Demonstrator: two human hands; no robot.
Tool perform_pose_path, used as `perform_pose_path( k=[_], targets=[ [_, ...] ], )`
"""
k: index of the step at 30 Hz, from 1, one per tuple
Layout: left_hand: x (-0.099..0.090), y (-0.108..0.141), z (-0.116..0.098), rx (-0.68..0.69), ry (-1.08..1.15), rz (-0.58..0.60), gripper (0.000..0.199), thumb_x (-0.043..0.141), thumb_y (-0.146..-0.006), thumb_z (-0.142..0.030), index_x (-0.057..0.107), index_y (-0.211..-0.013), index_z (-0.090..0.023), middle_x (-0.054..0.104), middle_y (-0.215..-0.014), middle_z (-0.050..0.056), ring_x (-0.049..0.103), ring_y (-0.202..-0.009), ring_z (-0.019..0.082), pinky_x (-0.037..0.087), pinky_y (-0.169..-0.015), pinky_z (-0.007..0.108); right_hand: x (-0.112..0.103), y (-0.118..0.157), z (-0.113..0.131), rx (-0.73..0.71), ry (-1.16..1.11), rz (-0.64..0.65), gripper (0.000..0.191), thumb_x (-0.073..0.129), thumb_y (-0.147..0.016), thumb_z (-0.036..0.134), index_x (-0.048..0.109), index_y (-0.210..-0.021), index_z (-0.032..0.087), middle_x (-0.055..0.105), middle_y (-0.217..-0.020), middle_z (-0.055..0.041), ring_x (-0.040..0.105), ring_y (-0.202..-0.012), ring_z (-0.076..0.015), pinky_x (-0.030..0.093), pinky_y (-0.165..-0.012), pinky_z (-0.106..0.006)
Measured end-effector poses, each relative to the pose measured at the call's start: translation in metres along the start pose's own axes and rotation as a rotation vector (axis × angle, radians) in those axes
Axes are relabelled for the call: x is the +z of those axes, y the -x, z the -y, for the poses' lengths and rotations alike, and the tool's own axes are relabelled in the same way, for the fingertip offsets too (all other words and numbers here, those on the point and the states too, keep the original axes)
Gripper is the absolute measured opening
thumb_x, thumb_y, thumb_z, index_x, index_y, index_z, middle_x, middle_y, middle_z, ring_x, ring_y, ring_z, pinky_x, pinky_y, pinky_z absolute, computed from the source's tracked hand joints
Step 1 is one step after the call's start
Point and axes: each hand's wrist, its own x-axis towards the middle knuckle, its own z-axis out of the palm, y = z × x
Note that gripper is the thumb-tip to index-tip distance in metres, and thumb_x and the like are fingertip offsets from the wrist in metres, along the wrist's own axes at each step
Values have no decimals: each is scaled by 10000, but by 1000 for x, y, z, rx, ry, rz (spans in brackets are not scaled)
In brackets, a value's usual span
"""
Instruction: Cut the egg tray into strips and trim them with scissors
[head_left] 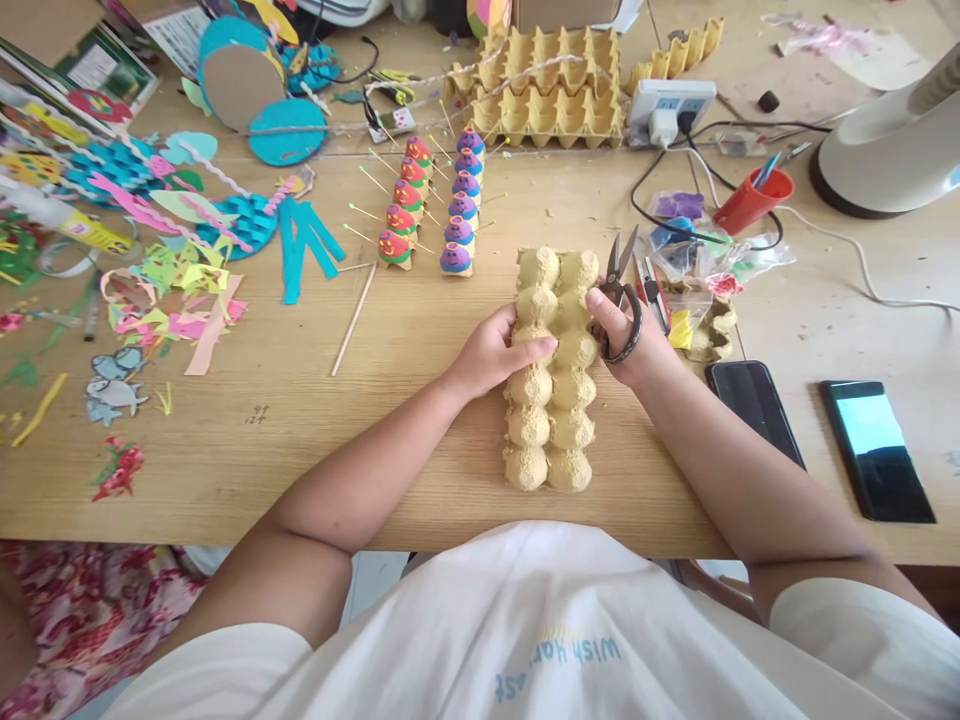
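Note:
A yellow egg carton piece [551,390] with two columns of bumps lies lengthwise before me, bumps up. My left hand [495,352] grips its left edge, thumb on top and fingers hidden beneath. At the carton's upper right, my right hand [626,325] holds black-handled scissors [616,275], their blades parted and pointing away from me; its thumb is at the carton's edge. Farther off stand two painted carton strips with faces and pins, one red and green [403,205], the other purple and blue [463,205].
Paper scraps [180,310] and blue craft pieces [287,132] cover the left side. Egg trays [551,90] and a power strip [670,100] are at the back. On the right are a red cup [754,200], a utility knife [654,292] and two phones [754,405], [877,450].

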Motion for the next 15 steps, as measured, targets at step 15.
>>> perform_pose_path(
  k=[15],
  targets=[
    [0, -9, 1, 75, -23, -224, 630, 878, -779, -553, 636, -1251, -213, 769, -1199, 78, 734, -1111, 232, 587, -901, 292, 14, 3, -1, -12, 25, -77, 706, 949, -654, 640, 654, -1189, 287, 795, -1126, -57, 761, -1065, -297, 650, -955, -477]
  ],
)
